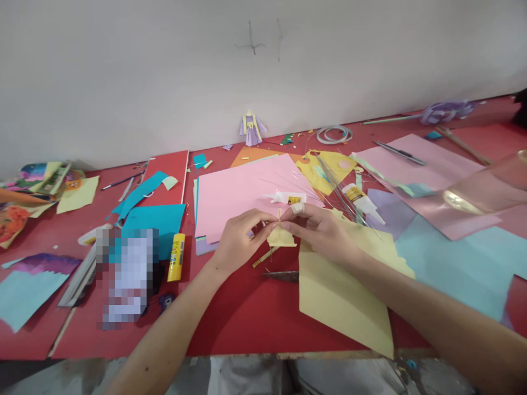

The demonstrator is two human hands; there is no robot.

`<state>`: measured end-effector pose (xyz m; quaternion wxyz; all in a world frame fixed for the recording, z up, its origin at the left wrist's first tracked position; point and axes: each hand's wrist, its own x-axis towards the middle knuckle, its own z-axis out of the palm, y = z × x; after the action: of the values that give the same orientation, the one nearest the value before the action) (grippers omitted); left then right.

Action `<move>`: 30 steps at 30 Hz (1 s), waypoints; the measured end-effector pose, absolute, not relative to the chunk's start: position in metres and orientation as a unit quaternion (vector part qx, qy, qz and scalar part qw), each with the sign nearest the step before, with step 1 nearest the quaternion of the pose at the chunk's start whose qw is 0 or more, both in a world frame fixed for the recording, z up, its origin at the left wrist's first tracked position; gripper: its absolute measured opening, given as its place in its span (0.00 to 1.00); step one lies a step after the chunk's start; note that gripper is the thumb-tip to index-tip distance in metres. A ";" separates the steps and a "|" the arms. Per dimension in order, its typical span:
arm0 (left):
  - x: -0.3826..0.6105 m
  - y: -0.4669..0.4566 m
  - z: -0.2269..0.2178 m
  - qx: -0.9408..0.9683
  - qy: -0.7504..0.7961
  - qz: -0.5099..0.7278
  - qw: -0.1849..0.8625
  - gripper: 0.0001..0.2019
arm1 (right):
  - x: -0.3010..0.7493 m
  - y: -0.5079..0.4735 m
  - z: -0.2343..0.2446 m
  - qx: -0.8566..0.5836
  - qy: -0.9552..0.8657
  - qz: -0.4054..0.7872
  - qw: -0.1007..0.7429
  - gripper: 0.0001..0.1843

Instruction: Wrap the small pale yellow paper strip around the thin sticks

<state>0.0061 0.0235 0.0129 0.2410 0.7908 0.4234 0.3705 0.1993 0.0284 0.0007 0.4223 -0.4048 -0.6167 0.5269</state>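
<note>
My left hand and my right hand meet above the table, thumbs and fingers pinched together. Between them hangs a small pale yellow paper piece, gripped at its narrow top by both hands. A pale wrap covers one fingertip of my right hand. Just beyond the hands lies a white glue bottle on pink paper. Below them are a thin yellowish strip and a dark pointed blade, partly under a large pale yellow sheet beneath my right forearm.
A small paper doll stands against the wall. Left are a yellow glue stick, teal paper and a metal ruler. Right are another glue bottle, thin wires, a craft knife and a clear bottle.
</note>
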 end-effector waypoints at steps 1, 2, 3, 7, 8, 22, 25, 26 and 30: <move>0.006 0.023 0.013 0.792 0.420 0.372 0.241 0.03 | 0.199 0.028 0.000 -0.403 -0.614 0.532 0.422 0.10; 0.006 0.023 0.013 0.793 0.415 0.375 0.241 0.03 | 0.199 0.029 -0.001 -0.402 -0.610 0.536 0.422 0.10; 0.006 0.023 0.013 0.793 0.412 0.378 0.242 0.03 | 0.199 0.029 -0.001 -0.402 -0.607 0.540 0.422 0.11; 0.006 0.024 0.012 0.793 0.409 0.378 0.248 0.03 | 0.199 0.029 -0.001 -0.401 -0.605 0.541 0.425 0.10; 0.006 0.024 0.012 0.793 0.410 0.376 0.248 0.03 | 0.199 0.029 -0.001 -0.398 -0.606 0.541 0.425 0.10; 0.006 0.024 0.012 0.797 0.414 0.368 0.241 0.03 | 0.199 0.031 -0.002 -0.399 -0.610 0.538 0.423 0.10; 0.006 0.024 0.012 0.795 0.417 0.368 0.240 0.03 | 0.199 0.030 -0.001 -0.396 -0.610 0.542 0.421 0.10; 0.006 0.024 0.012 0.795 0.418 0.368 0.242 0.03 | 0.199 0.030 -0.001 -0.396 -0.610 0.543 0.420 0.10; 0.006 0.024 0.012 0.792 0.420 0.364 0.252 0.03 | 0.199 0.029 0.002 -0.406 -0.610 0.543 0.411 0.12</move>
<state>0.0060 0.0242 0.0124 0.2517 0.7923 0.4200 0.3640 0.1992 0.0293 0.0015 0.4105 -0.4056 -0.6098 0.5432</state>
